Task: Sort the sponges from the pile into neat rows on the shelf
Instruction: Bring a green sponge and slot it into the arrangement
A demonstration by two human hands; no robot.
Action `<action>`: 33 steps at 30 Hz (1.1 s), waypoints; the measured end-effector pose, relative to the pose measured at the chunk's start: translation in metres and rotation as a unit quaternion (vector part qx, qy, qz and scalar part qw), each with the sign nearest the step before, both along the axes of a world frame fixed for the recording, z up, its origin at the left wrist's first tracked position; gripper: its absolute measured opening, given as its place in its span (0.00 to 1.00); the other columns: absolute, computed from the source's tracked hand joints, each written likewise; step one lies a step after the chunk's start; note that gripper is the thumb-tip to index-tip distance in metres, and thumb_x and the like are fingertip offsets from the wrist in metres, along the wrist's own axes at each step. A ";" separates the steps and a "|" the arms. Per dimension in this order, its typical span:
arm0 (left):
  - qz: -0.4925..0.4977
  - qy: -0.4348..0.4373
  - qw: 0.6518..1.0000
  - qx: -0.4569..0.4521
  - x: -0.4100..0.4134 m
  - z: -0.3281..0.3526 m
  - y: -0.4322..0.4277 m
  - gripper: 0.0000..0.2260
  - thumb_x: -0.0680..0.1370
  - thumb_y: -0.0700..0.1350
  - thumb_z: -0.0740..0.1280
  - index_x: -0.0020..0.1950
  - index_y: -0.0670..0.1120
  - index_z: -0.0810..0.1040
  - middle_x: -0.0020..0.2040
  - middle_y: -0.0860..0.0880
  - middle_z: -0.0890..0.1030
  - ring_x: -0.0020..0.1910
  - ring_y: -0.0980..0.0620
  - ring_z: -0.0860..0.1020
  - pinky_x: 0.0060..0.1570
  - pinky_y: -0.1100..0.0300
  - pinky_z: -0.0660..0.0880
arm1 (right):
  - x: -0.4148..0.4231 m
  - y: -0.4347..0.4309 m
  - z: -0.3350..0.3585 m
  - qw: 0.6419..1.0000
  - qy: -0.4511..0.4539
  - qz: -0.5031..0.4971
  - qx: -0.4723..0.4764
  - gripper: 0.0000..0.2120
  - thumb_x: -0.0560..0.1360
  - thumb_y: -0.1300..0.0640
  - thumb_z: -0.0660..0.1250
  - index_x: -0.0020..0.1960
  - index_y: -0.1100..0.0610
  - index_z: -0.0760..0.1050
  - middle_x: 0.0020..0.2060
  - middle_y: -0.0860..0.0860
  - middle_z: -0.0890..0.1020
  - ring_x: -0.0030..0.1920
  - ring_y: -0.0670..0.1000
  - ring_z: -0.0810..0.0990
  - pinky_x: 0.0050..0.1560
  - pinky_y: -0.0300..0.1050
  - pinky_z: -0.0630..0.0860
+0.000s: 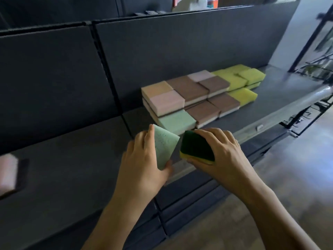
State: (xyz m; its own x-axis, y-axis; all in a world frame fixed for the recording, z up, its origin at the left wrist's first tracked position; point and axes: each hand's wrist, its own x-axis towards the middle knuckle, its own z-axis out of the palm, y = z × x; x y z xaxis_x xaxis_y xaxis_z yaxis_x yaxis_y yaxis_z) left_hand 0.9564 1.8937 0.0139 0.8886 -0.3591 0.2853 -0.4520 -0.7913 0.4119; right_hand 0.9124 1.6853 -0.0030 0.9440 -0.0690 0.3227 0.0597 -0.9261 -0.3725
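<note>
My left hand (pixel 142 159) grips a pale green sponge (pixel 164 148), tilted on its edge, just in front of the shelf (pixel 281 98). To its right, my right hand (pixel 221 150) holds a dark green sponge with a yellow base (pixel 194 147) from above. Behind both hands, sponges lie in stacked rows on the shelf: a pale green one (pixel 177 121) nearest, pink ones (pixel 165 99), brown ones (pixel 203 100), and yellow ones (pixel 243 82) farthest right.
A dark back panel (pixel 180 51) rises behind the rows. A blurred pink sponge (pixel 8 172) lies at the far left on the shelf. The shelf's pale front edge (pixel 270 118) runs toward the right. Lower dark shelves (pixel 189 199) and the floor (pixel 297 177) lie below.
</note>
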 end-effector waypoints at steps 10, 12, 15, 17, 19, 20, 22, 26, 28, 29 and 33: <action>0.019 0.016 1.000 -0.008 0.003 -0.006 -0.123 0.45 0.69 0.61 0.67 0.79 0.47 0.52 0.71 0.50 0.65 0.66 0.49 0.66 0.60 0.53 0.69 | 0.006 -0.127 -0.006 0.999 -0.003 0.029 -0.019 0.36 0.71 0.28 0.57 0.72 0.47 0.67 0.62 0.48 0.75 0.60 0.55 0.72 0.57 0.57 0.76; 0.019 0.019 1.000 -0.008 0.007 -0.005 -0.137 0.44 0.70 0.60 0.68 0.79 0.48 0.50 0.71 0.50 0.64 0.67 0.50 0.65 0.62 0.54 0.68 | 0.011 -0.141 -0.005 0.999 -0.002 0.033 -0.019 0.35 0.71 0.29 0.60 0.72 0.47 0.66 0.62 0.49 0.75 0.60 0.55 0.73 0.56 0.58 0.76; 0.017 0.009 1.000 -0.006 0.018 -0.002 -0.151 0.43 0.73 0.56 0.71 0.79 0.47 0.50 0.72 0.50 0.64 0.67 0.50 0.65 0.62 0.54 0.68 | 0.021 -0.154 -0.002 0.999 -0.003 0.031 -0.014 0.35 0.71 0.30 0.61 0.72 0.45 0.66 0.63 0.48 0.75 0.60 0.55 0.72 0.55 0.60 0.76; 0.017 -0.001 1.000 -0.005 0.028 0.001 -0.157 0.42 0.73 0.55 0.71 0.79 0.47 0.51 0.72 0.49 0.64 0.67 0.49 0.65 0.62 0.53 0.69 | 0.029 -0.160 0.000 1.000 -0.008 0.029 -0.008 0.35 0.71 0.27 0.58 0.72 0.45 0.66 0.63 0.48 0.75 0.60 0.55 0.72 0.56 0.58 0.76; 0.014 -0.011 1.000 -0.010 0.042 0.005 -0.160 0.42 0.73 0.54 0.72 0.79 0.47 0.52 0.71 0.49 0.65 0.67 0.49 0.66 0.61 0.54 0.68 | 0.037 -0.163 0.002 1.000 -0.012 0.027 -0.003 0.36 0.71 0.27 0.56 0.72 0.46 0.67 0.63 0.48 0.75 0.60 0.55 0.73 0.57 0.56 0.76; 0.010 -0.014 1.000 -0.011 0.049 0.006 -0.162 0.42 0.72 0.54 0.72 0.79 0.47 0.53 0.70 0.49 0.65 0.67 0.50 0.66 0.61 0.55 0.68 | 0.041 -0.165 0.002 1.000 -0.014 0.025 -0.004 0.35 0.71 0.27 0.57 0.72 0.46 0.67 0.63 0.48 0.75 0.60 0.55 0.73 0.57 0.56 0.76; -0.004 -0.014 1.000 -0.005 0.065 0.008 -0.166 0.42 0.72 0.54 0.72 0.79 0.47 0.53 0.70 0.49 0.65 0.67 0.50 0.66 0.62 0.55 0.68 | 0.050 -0.167 0.003 1.000 -0.016 0.020 -0.012 0.35 0.71 0.29 0.59 0.72 0.46 0.66 0.64 0.48 0.74 0.61 0.55 0.72 0.57 0.57 0.76; -0.022 0.010 1.000 0.019 0.090 0.004 -0.174 0.42 0.74 0.56 0.69 0.79 0.47 0.49 0.73 0.50 0.61 0.66 0.51 0.65 0.62 0.58 0.66 | 0.067 -0.174 0.000 1.000 -0.016 0.009 -0.021 0.34 0.71 0.31 0.62 0.72 0.46 0.66 0.64 0.47 0.74 0.61 0.54 0.72 0.57 0.56 0.76; -0.022 0.022 0.999 0.039 0.097 0.000 -0.177 0.41 0.75 0.58 0.67 0.80 0.46 0.48 0.73 0.50 0.60 0.65 0.50 0.66 0.60 0.58 0.66 | 0.073 -0.177 -0.002 1.000 -0.015 0.005 -0.021 0.35 0.71 0.30 0.62 0.72 0.46 0.66 0.64 0.48 0.74 0.61 0.54 0.72 0.57 0.56 0.76; -0.020 0.023 0.998 0.049 0.099 -0.001 -0.178 0.41 0.75 0.59 0.66 0.80 0.46 0.49 0.73 0.49 0.60 0.64 0.49 0.67 0.60 0.57 0.66 | 0.075 -0.179 -0.003 1.000 -0.012 0.002 -0.022 0.35 0.71 0.30 0.61 0.72 0.46 0.66 0.64 0.48 0.74 0.61 0.54 0.72 0.58 0.56 0.76; -0.003 0.008 0.996 0.090 0.104 0.001 -0.179 0.42 0.72 0.61 0.67 0.79 0.46 0.53 0.73 0.49 0.61 0.65 0.48 0.63 0.63 0.52 0.65 | 0.080 -0.185 -0.006 1.000 -0.006 0.004 -0.025 0.35 0.71 0.29 0.59 0.73 0.46 0.66 0.65 0.48 0.74 0.61 0.54 0.72 0.58 0.55 0.76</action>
